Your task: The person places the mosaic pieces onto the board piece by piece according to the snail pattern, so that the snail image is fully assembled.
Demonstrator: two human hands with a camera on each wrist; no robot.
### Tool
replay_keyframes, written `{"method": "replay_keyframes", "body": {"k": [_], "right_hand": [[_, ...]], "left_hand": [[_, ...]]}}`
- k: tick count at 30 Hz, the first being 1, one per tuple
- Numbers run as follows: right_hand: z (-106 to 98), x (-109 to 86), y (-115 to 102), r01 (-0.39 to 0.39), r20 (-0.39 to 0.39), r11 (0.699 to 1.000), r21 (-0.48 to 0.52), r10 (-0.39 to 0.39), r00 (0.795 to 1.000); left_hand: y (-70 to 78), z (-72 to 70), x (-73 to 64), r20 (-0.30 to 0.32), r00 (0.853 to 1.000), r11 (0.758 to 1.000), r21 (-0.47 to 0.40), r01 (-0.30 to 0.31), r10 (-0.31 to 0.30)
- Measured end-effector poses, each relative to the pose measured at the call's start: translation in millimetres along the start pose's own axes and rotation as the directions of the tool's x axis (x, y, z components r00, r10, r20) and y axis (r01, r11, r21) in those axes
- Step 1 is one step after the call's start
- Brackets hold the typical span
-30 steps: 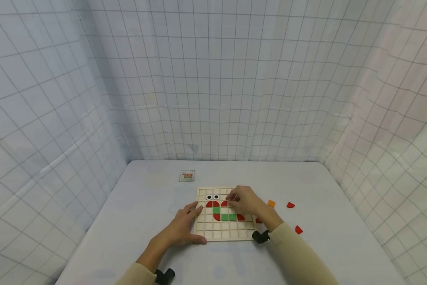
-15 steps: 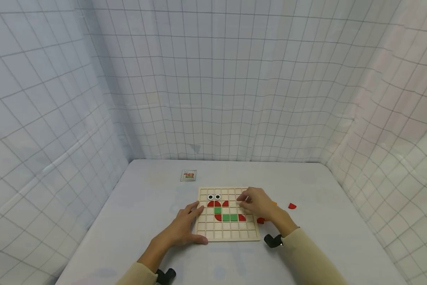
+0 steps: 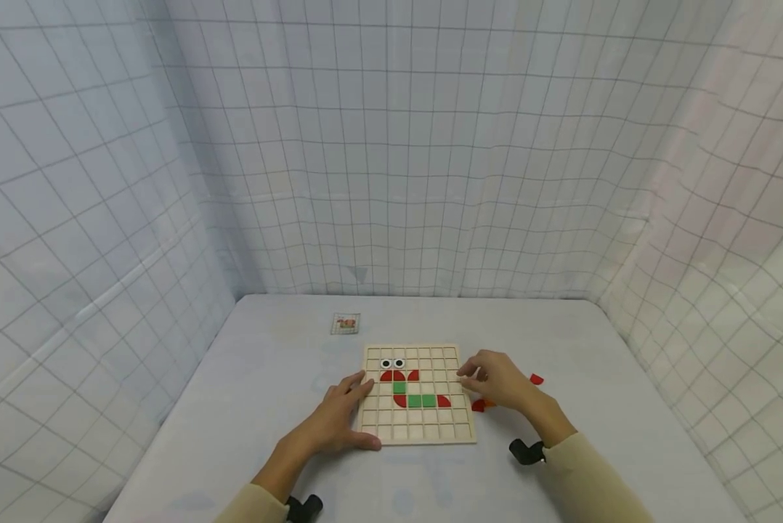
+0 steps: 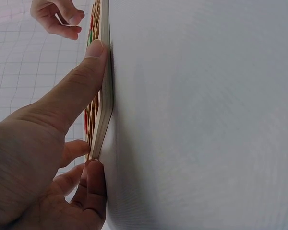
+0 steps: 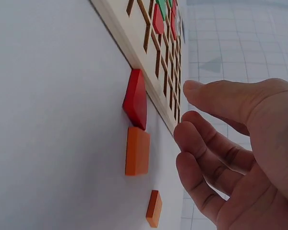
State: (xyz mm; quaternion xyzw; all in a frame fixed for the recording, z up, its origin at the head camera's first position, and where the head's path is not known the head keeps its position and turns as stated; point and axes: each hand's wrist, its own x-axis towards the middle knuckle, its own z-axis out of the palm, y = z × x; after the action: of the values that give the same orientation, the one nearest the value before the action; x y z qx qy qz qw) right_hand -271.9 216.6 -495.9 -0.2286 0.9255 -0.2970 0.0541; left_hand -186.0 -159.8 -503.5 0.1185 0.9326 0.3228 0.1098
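Note:
A wooden grid board [image 3: 424, 441] lies on the table. Set in its cells are round eye tiles [image 3: 399, 363], green square tiles [image 3: 415, 401] and several red quarter-round tiles [image 3: 413, 375]. My left hand [image 3: 333, 418] rests at the board's near-left corner, thumb along the front edge and fingers spread against the left side. Just off the board's right edge, my right hand [image 3: 499, 378] hovers with loosely bent fingers. In the right wrist view, nothing shows between its thumb and fingertips. Below it lie a red tile [image 5: 135, 100] touching the board and an orange tile [image 5: 138, 151].
A second orange tile [image 5: 154, 209] lies farther along in the right wrist view. Beyond my right hand is another red tile [image 3: 537, 379], partly covered. A small picture card [image 3: 346, 324] lies behind the board. Gridded white curtains [image 3: 404, 181] enclose the table's back and sides.
My right hand has moved right, from over the red tiles on the board to beyond its right edge. The upper red quarter-round tile near it stays on the board. My left hand stays put.

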Motion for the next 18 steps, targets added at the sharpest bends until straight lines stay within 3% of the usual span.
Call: {"method": "replay_keyframes", "body": {"k": [4, 9, 18], "right_hand": [[-5.7, -11.0, 9.1, 0.06, 0.02, 0.998, 0.018, -0.061, 0.998], [-12.2, -24.2, 18.8, 0.08, 0.064, 0.994, 0.071, -0.085, 0.994], [-15.7, -34.6, 32.5, 0.033, 0.161, 0.994, 0.104, -0.05, 0.986]], "left_hand": [[1.8, -1.4, -1.3, 0.0, 1.0, 1.0, -0.003, -0.001, 0.001], [4.1, -3.6, -2.1, -0.004, 1.0, 1.0, 0.0, -0.006, 0.006], [3.9, -1.0, -2.9, -0.002, 1.0, 1.0, -0.007, -0.009, 0.009]]}}
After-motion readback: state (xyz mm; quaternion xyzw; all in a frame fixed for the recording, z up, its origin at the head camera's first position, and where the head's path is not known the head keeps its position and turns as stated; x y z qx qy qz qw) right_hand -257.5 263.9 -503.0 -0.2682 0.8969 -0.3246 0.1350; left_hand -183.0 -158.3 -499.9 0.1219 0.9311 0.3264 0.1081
